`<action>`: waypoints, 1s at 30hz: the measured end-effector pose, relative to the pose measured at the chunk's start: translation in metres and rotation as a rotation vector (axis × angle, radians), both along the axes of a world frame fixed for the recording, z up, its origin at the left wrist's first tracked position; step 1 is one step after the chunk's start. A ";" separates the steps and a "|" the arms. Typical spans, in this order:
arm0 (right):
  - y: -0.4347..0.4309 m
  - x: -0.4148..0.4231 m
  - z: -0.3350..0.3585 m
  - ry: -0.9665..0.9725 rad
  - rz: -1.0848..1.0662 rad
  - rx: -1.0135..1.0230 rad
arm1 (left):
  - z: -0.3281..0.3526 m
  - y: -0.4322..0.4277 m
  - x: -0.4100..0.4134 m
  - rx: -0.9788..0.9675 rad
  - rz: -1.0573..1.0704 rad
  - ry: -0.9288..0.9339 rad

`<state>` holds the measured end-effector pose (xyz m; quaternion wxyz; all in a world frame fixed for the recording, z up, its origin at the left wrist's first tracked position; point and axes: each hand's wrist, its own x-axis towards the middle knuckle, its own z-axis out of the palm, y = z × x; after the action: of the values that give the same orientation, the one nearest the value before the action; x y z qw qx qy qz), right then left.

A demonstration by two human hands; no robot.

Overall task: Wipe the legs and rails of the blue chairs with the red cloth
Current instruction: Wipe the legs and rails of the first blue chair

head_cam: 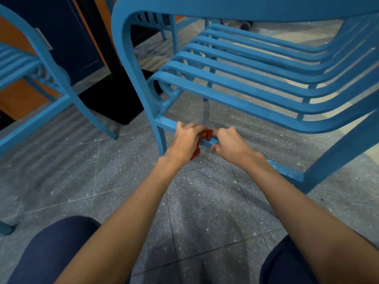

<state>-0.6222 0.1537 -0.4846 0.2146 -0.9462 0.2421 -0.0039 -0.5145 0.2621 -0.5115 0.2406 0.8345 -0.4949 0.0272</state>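
A blue slatted chair [256, 83] stands right in front of me, seen from its side. Its low side rail [166, 123] runs between the two legs just above the floor. My left hand [187, 140] grips the red cloth [206, 133], which is bunched around the rail's middle and hangs a little below it. My right hand [230, 143] curls around the same rail just right of the cloth, thumb underneath. The chair's front leg [161, 140] stands left of my hands and the rear leg [336, 158] is at the right.
A second blue chair [41, 64] stands to the left, with a black table base [114, 95] between the chairs. More blue chair legs [174, 35] show farther back. The floor is grey speckled tile [205, 212]. My knees in dark trousers [55, 247] fill the bottom corners.
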 end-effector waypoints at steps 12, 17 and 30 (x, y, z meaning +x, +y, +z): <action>-0.002 -0.002 -0.003 -0.019 -0.002 0.040 | 0.001 0.002 0.012 -0.003 0.088 -0.109; -0.003 -0.003 -0.003 -0.044 0.013 0.046 | -0.009 0.006 -0.018 -0.068 -0.065 -0.048; -0.005 -0.002 -0.006 -0.021 0.002 0.086 | 0.001 0.001 0.002 -0.070 0.111 -0.011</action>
<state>-0.6240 0.1492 -0.4903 0.2574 -0.9364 0.2387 -0.0030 -0.5121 0.2630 -0.5103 0.2649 0.8516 -0.4480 0.0626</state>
